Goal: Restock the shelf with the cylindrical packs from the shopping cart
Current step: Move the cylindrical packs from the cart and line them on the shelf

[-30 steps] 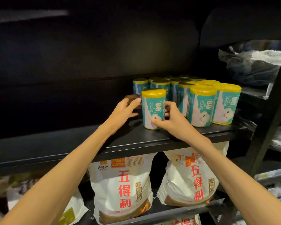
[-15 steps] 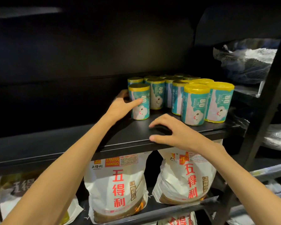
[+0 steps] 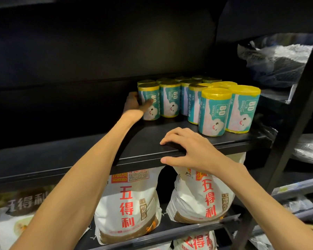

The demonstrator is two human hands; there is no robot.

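Left hand seating a pack into the back row while the right hand is resting on the shelf edge.

Head view: the left hand (image 3: 135, 107) is wrapping its fingers and thumb around the upright teal-and-white cylindrical pack with a yellow cap (image 3: 149, 101), long axis vertical, standing at the hand's 3 o'clock and touching the neighbouring packs (image 3: 213, 109) on the black metal shelf (image 3: 145, 141). The right hand (image 3: 190, 150), at 6 o'clock from the group, is lying relaxed on the shelf lip, holding nothing; the left is nearer.

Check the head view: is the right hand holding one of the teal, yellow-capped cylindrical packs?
No, the right hand rests on the front edge of the black metal shelf, touching no pack.
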